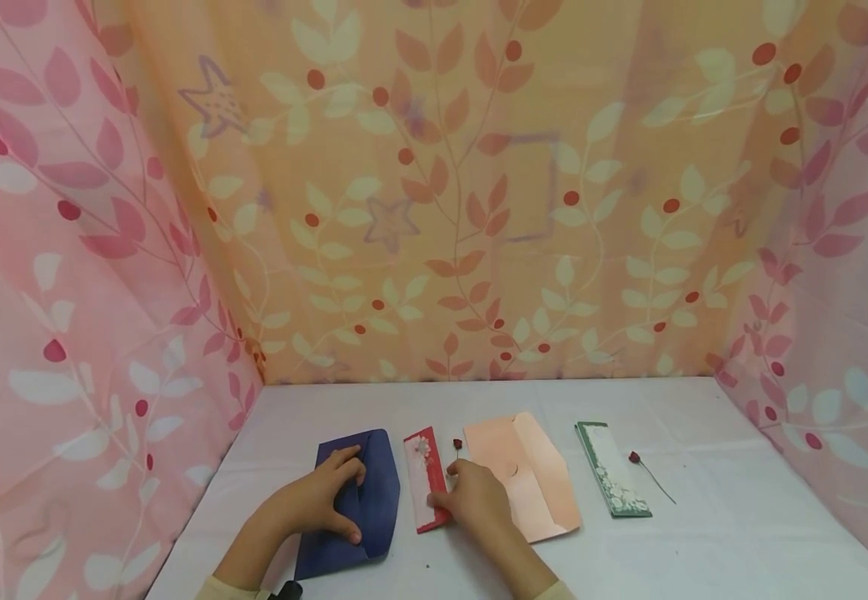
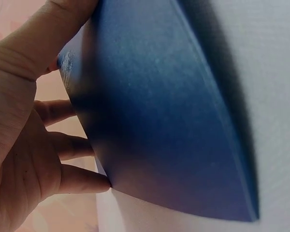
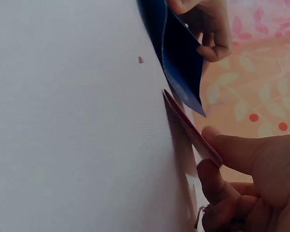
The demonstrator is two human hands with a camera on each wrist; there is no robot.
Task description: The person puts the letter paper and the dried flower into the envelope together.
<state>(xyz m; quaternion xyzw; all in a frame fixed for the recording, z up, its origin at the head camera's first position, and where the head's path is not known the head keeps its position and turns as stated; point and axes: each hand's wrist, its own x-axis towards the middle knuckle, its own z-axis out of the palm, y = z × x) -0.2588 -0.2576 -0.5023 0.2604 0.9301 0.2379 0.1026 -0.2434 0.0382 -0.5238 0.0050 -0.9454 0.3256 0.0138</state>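
Observation:
A dark blue envelope (image 1: 380,508) lies at the left with its flap to the right. My left hand (image 1: 321,496) grips it at the pocket's edge, fingers and thumb spread apart; in the right wrist view the envelope's mouth (image 3: 181,58) gapes. Just right of it is a red card (image 1: 425,483) with a pale floral panel. My right hand (image 1: 482,500) pinches the card's right edge between thumb and finger; the card edge (image 3: 195,133) appears tilted up in the right wrist view. A small dried red rose (image 1: 457,444) lies beside this hand, its stem partly hidden.
A peach envelope (image 1: 539,475) lies right of my right hand, partly behind it. Farther right are a green-bordered floral card (image 1: 610,475) and another small red rose (image 1: 634,457) with a thin stem. Patterned cloth walls (image 1: 479,208) enclose the white table (image 1: 674,567).

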